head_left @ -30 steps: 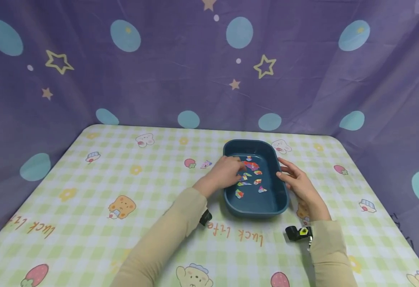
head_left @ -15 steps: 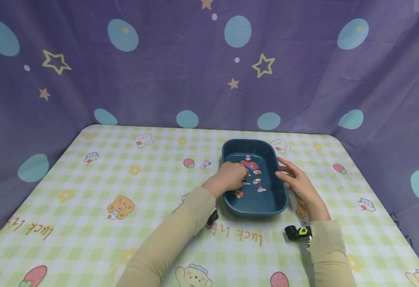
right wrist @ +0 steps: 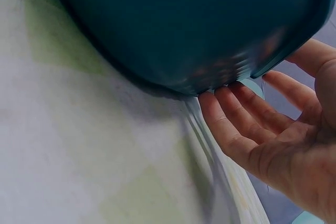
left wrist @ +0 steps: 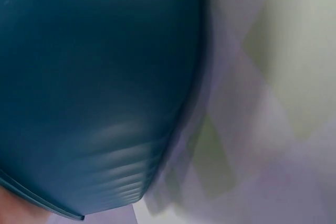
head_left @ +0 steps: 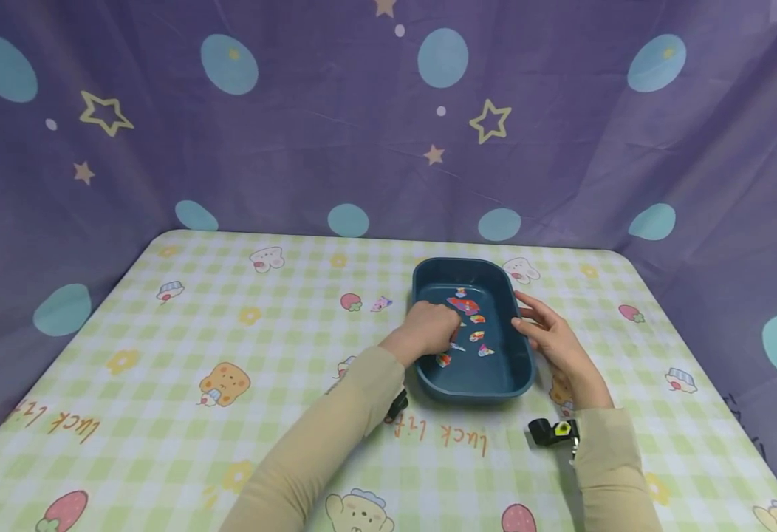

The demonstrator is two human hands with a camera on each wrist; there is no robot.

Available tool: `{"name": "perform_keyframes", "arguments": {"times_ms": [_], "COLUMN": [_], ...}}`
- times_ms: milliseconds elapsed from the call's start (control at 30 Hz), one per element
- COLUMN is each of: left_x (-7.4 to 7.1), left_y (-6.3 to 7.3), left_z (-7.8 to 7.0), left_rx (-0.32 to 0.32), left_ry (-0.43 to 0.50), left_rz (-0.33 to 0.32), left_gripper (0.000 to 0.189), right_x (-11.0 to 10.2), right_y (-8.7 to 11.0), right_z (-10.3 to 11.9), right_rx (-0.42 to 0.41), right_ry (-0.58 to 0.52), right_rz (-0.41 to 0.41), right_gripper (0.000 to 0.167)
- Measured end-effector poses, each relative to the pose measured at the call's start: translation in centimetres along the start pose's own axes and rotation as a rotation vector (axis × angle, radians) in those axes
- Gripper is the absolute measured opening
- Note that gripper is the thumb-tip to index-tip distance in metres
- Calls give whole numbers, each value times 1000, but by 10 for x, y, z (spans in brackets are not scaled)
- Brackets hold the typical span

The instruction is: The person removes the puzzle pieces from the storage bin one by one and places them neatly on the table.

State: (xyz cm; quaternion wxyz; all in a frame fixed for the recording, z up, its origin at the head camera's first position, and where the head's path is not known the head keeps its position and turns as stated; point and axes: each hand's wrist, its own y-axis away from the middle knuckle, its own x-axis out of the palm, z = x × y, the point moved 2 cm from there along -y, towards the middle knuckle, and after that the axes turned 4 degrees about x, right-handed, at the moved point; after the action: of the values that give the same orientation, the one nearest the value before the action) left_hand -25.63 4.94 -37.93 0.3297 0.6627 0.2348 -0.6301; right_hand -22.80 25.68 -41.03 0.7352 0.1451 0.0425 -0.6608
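Observation:
A dark blue oblong tub (head_left: 471, 393) stands on the tablecloth, with several small colourful cut-out pieces on its floor. Among them are a larger red and purple piece (head_left: 463, 305) and an orange and white one (head_left: 477, 335). My left hand (head_left: 430, 327) reaches over the tub's left rim, fingers bent down among the pieces; the fingertips are hidden and I cannot tell what they hold. On the other side, my right hand (head_left: 555, 341) grips the tub's wall. In the right wrist view, the fingers (right wrist: 231, 114) touch the outer wall and the thumb (right wrist: 313, 56) is at the rim.
A checked tablecloth (head_left: 129, 414) with printed cartoons covers the table. Left of the tub lies a small pink and purple piece (head_left: 381, 304). A purple patterned curtain (head_left: 362, 125) hangs behind the table. Black wrist cameras (head_left: 551, 432) sit below the hands.
My left hand has moved right and deeper into the tub, its fingers bending down and covering some pieces. My right hand stays on the tub's right side.

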Motion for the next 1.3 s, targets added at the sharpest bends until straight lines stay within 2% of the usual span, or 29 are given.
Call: {"name": "perform_keyframes", "arguments": {"times_ms": [400,700,900,1167,1300], "left_x": [-1,2,0,-2,-4], "left_y": [2,1,3,7,10], "left_z": [0,2,3,4,5], "left_rx": [18,29,42,80,88], "left_ry": [30,84,130,184,206], "left_rz": [10,-31,-88,-211,-270], "left_gripper": [11,12,8,14,15], "right_x": [0,0,1,2,1], "right_y": [1,0,1,0,0], "right_z": [-1,-2,-2,0,0], "right_rx": [-11,-5,3,46,40], "right_ry": [2,5,-3,-2,-2], "right_rz": [-9,-16,-15,-21,-22], "right_gripper": [61,60,61,61,61]}}
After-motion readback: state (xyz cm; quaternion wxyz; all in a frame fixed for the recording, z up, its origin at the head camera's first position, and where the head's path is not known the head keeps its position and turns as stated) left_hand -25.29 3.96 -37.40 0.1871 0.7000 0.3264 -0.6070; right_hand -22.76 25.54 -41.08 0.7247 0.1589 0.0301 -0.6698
